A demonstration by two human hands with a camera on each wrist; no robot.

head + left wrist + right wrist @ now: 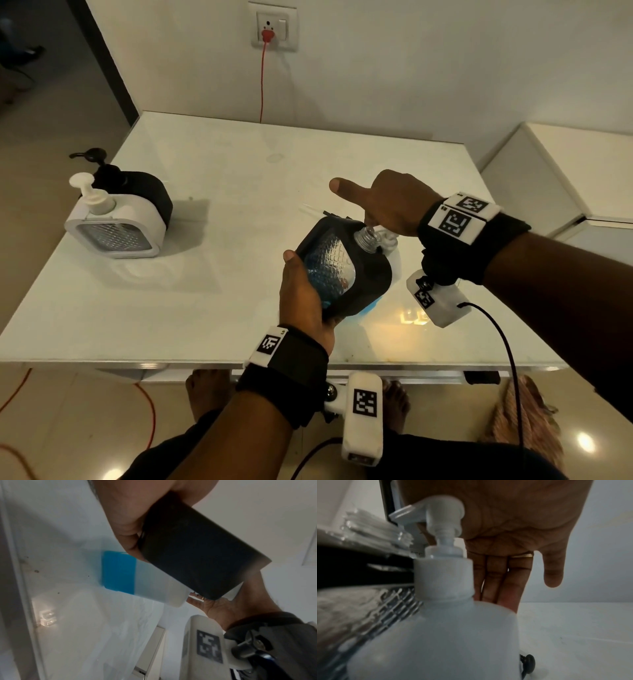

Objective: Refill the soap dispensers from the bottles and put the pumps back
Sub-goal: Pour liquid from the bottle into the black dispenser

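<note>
Two dispensers stand at the far left of the surface (212,308), close to its left edge: a white dispenser (113,228) with its white pump (89,193) on, and just behind it, touching, a black dispenser (144,192) with its black pump (92,156) on. To their right lies a broad bare stretch of pale, glossy top, open room up to the middle.

Near the front edge my left hand (303,294) grips a third black dispenser (346,270), lifted and tilted, its open threaded neck pointing up and right; blue liquid shows through the ribbed clear window. In the left wrist view a white bottle (137,577) with blue soap in it stands beside that dispenser.

My right hand (390,205) sits over the bottle's pump (440,520), palm against the pump head, index finger and thumb stretched out; whether the other fingers clasp it I cannot tell. A loose black pump (528,662) lies on the surface beside the bottle.

Behind, a red cable (262,82) drops from a wall socket (273,31). At right stands a white cabinet (548,178), apart from the surface.
</note>
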